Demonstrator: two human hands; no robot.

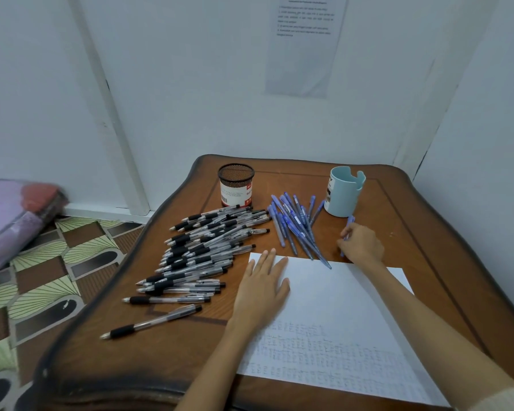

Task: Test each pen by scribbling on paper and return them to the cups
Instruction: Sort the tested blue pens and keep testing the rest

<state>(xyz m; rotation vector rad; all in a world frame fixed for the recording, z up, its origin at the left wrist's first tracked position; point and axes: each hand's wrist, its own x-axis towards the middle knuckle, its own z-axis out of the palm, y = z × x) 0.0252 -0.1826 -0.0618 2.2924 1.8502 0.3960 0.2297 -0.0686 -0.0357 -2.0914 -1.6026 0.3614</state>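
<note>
So, right hand (361,243) is curled round 1 blue pen (350,220), mostly hidden by the fingers, just near of the light-blue cup (343,192). Left hand (261,289) lies flat, fingers straight, on the paper (339,307), far-left corner. The paper's near-side scribbles are too faint to read.

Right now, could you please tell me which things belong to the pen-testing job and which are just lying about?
Job: paper under the left hand, black pens, blue pens, mesh cup, light blue cup, single blue pen in the right hand.
Lying about: wall notice, purple bundle on the floor.
</note>
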